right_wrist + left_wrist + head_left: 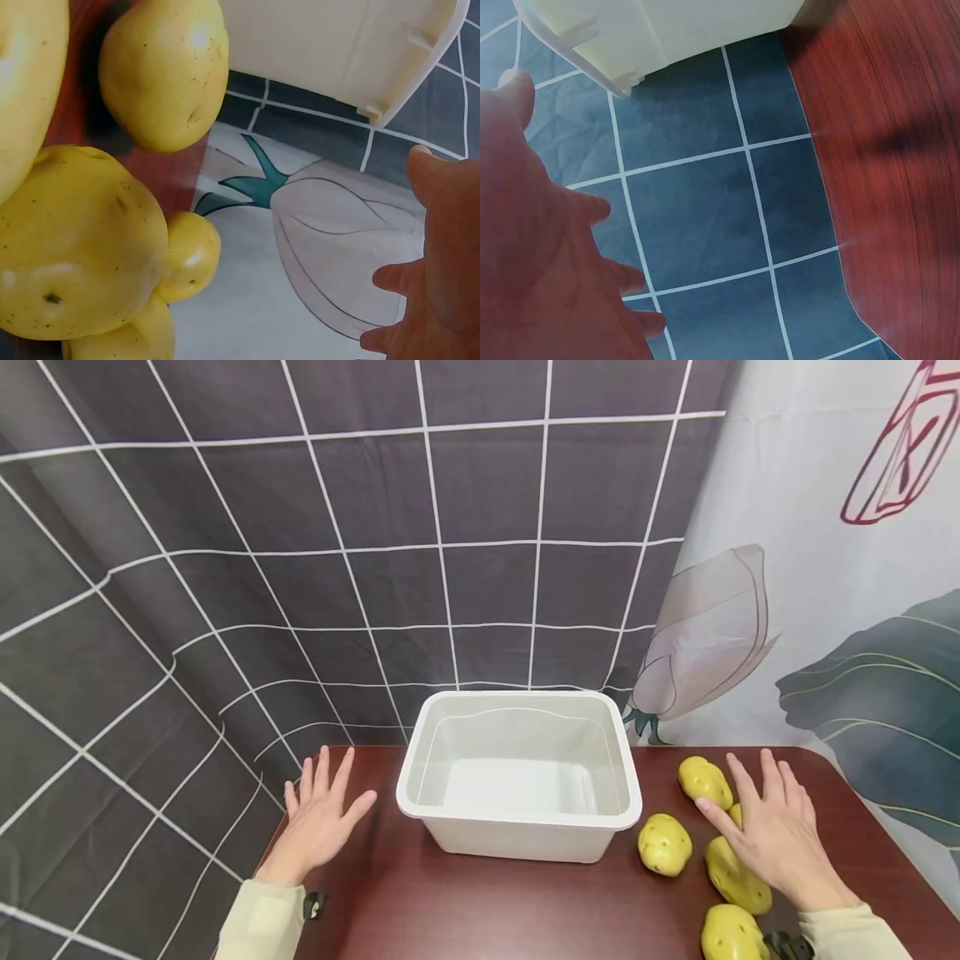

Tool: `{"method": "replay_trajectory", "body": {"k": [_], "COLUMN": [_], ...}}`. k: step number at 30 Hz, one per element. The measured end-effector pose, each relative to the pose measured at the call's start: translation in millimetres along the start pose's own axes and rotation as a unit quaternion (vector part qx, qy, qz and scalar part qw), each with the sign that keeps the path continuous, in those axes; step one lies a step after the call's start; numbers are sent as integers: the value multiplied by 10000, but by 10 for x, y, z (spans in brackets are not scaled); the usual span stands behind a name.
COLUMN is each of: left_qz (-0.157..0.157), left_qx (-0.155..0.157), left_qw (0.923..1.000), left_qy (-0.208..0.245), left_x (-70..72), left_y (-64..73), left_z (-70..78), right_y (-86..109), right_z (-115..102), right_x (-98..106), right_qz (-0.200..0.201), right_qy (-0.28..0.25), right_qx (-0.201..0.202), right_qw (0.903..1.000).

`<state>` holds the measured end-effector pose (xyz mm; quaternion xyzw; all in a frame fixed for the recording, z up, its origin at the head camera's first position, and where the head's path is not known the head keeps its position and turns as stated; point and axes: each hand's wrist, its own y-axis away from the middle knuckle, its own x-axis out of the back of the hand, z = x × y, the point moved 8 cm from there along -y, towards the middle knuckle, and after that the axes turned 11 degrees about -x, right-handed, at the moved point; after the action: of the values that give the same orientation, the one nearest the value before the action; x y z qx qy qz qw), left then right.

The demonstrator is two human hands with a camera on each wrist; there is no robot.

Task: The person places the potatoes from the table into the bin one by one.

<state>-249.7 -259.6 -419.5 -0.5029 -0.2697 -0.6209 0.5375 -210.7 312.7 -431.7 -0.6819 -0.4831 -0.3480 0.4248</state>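
Potatoes point(665, 845), lumpy, speckled, lie at four o'clock from the plastic tub point(517, 840); left hand point(318, 820) and right hand point(778, 835), fingers apart, flank it.

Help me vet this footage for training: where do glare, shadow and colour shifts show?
Head view: fairly even light, pale sheen on the tabletop, gridded cloth greyish-purple; left wrist: the cloth looks bluer, and soft dark shadows fall on the tabletop; right wrist: bright highlights on the potatoes, dark shadow between the upper two.
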Motion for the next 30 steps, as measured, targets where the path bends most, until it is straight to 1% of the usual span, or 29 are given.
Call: {"method": "replay_trajectory", "body": {"k": [5,9,16,22,30], "left_qz": [109,176,244,285,254], "left_qx": [-87,-165,-311,-453,-536], "left_qw": [9999,9994,9988,9978,9965], "left_qy": [85,237,295,386,594], "left_x": [29,45,60,72,43], "left_y": [-10,-29,-45,-115,-198], "left_z": [39,78,179,273,380], "right_y": [28,49,100,86,73], "right_z": [9,1,1,-39,-45], "right_x": [24,33,-2,4,-57], "right_qz": [44,42,-122,-111,-298], "right_qy": [-29,-55,-116,-210,-271], "right_qx": [70,92,25,157,178], "right_qw": [10000,9999,9999,9996,9990]}}
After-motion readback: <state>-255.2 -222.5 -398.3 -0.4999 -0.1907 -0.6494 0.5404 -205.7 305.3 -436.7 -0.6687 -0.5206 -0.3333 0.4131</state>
